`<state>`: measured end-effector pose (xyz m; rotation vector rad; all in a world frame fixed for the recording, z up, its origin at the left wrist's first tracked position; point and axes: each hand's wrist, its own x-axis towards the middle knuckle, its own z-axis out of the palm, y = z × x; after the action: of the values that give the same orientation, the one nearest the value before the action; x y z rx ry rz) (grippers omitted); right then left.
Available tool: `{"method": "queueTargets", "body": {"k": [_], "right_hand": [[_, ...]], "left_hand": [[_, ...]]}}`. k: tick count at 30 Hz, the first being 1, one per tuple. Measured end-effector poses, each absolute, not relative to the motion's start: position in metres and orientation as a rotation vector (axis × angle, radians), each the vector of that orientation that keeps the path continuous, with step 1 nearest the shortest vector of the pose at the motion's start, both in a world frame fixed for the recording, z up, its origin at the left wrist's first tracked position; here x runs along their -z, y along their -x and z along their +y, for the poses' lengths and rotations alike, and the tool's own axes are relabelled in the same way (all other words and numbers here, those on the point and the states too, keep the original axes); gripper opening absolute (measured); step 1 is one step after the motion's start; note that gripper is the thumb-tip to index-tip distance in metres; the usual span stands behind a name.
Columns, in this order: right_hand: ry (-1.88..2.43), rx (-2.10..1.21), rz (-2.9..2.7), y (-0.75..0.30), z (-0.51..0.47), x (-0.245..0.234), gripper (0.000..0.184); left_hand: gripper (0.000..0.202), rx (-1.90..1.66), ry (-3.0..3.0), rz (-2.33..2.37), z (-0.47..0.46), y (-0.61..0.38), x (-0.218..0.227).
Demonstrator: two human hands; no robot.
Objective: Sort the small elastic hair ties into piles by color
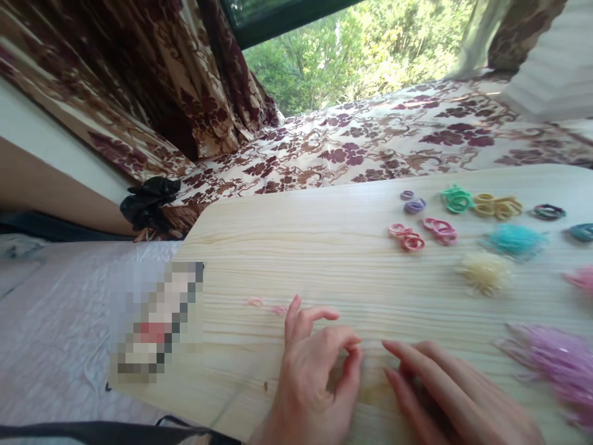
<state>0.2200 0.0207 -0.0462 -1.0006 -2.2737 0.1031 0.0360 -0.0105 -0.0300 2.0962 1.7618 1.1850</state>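
My left hand (319,371) is over the wooden board with thumb and index fingertips pinched together. Whatever may be in that pinch is too small to make out. Just right of it, my right hand (454,389) has its thumb and index finger slightly apart, and nothing shows between them. Two small pink bands (254,301) (278,309) lie on the board beyond my left hand. To the right of my right hand spreads a blurred pile of lilac elastic bands (556,364). A pale yellow pile of bands (486,272) sits farther back.
Small groups of hair ties lie at the back right: purple (415,205), green (458,199), mustard (503,207), red (411,240), pink (441,230) and dark (549,211). A turquoise pile (516,238) is beside them. A pixelated object (162,321) rests at the board's left edge.
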Motion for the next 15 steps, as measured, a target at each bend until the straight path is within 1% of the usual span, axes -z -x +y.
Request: {"method": "queueTargets", "body": {"k": [3,15], "right_hand": [[1.014,-0.123,-2.278,-0.219,0.019,0.046,0.026],[1.01,-0.302,-2.221,-0.217,0.016,0.035,0.02]], "left_hand": [[0.027,-1.147,-2.143,1.711,-0.011,-0.035,0.03],[0.034,-1.127,-2.16,1.616,-0.011,-0.034,0.031]]}}
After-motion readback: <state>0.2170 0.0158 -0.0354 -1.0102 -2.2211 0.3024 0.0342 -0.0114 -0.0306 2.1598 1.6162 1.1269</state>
